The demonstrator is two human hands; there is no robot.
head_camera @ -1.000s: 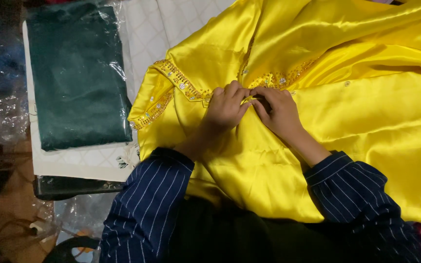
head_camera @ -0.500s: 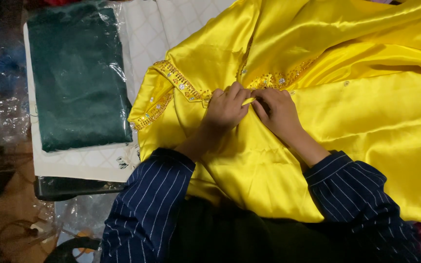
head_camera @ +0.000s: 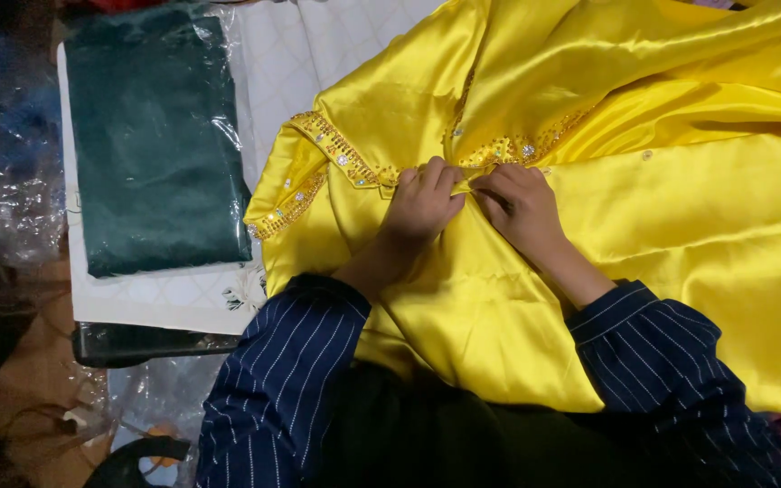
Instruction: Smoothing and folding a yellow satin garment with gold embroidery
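Yellow satin fills the right and centre of the view: a glossy garment (head_camera: pixel 662 235) spread flat across the work surface, its folds running from the upper right down toward the person's lap. A band of gold sequin trim with small clear stones (head_camera: pixel 341 155) edges the neckline, running from the left edge of the cloth up and across toward the middle, where it meets both hands.

Left hand (head_camera: pixel 422 203): fingers curled together, knuckles up, pinching the trimmed edge of the satin where the band ends. Right hand (head_camera: pixel 522 206): fingers likewise bent and drawn together, gripping the same edge from the other side. The two hands are almost touching, with a small tuck of yellow cloth caught between their fingertips. Both wrists emerge from dark navy sleeves with thin white stripes (head_camera: pixel 286 380), which rest on the lower part of the garment.

Left of the garment, just beside its trimmed corner, lies a folded dark green cloth in a clear plastic bag (head_camera: pixel 151 136), set on a white quilted sheet (head_camera: pixel 169 298). Crumpled clear plastic wrapping (head_camera: pixel 2 172) lies at the far left edge, well apart from the hands.
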